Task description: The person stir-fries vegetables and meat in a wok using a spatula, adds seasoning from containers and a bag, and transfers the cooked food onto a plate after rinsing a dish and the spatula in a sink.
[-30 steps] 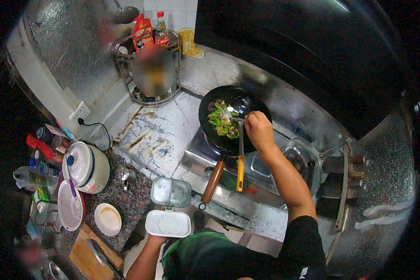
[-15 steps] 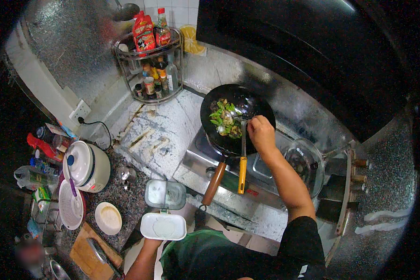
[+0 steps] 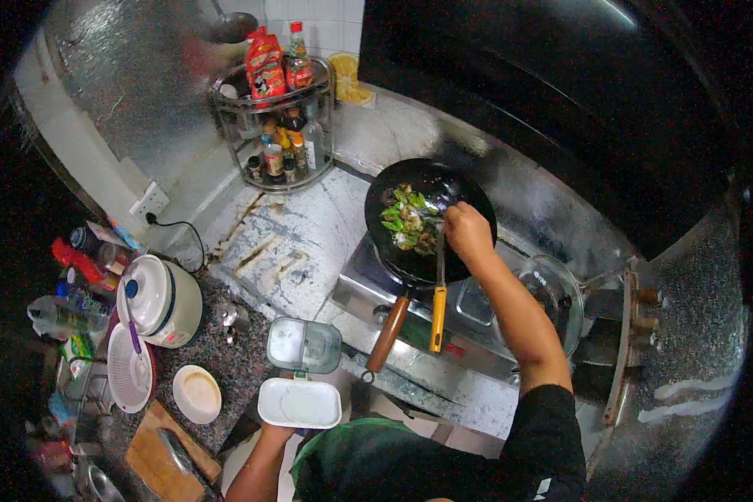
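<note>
My left hand (image 3: 276, 437) grips a white seasoning box (image 3: 299, 403) from below; whitish contents show inside, and its clear lid (image 3: 304, 345) is swung back. Above the black wok (image 3: 464, 188), my right hand (image 3: 468, 231) is closed with its fingertips pointing down. Whatever those fingers hold, if anything, cannot be made out. Green vegetable pieces and browned bits (image 3: 406, 219) lie in the wok, with something small and white among them. A spatula with a yellow handle (image 3: 437, 320) leans in the wok beside my right hand, untouched.
The wok's brown handle (image 3: 387, 335) juts toward me over the gas stove (image 3: 356, 289). A glass lid (image 3: 556, 293) lies right of it. A corner rack (image 3: 272, 100) holds bottles. At left are a rice cooker (image 3: 176, 297), a plate (image 3: 197, 393), and a knife (image 3: 176, 452) on a cutting board (image 3: 146, 456).
The whole view has shifted slightly. My right hand has moved a little farther over the wok, toward the food. My left hand still holds the seasoning box in about the same place.
</note>
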{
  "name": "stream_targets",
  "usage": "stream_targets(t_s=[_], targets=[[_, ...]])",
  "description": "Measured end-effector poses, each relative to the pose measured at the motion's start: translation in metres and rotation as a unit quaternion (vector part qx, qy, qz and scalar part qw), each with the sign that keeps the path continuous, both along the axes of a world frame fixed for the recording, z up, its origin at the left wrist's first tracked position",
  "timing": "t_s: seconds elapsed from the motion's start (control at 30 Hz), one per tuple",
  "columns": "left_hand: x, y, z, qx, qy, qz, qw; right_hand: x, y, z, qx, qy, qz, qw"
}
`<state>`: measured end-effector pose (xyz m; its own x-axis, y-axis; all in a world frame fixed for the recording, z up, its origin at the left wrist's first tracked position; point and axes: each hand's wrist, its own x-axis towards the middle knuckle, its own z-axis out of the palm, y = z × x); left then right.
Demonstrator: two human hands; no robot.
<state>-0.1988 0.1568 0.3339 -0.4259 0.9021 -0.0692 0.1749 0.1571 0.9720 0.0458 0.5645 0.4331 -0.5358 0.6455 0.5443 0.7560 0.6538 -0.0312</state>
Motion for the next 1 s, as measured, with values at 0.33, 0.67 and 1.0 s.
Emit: stream_targets(t_s=[0.33, 0.67, 1.0], targets=[[0.0, 0.0, -0.005, 0.055, 0.025, 0.007, 0.998, -0.035, -0.181, 0.072, -0.087, 0.117, 0.225, 0.963], [-0.01, -0.017, 0.039, 0.052, 0.043, -0.144, 0.987, -0.112, -0.249, 0.044, -0.124, -0.009, 0.318, 0.94], [-0.011, -0.026, 0.035, 0.034, 0.043, -0.153, 0.987, -0.119, -0.258, 0.03, -0.106, 0.027, 0.32, 0.941]])
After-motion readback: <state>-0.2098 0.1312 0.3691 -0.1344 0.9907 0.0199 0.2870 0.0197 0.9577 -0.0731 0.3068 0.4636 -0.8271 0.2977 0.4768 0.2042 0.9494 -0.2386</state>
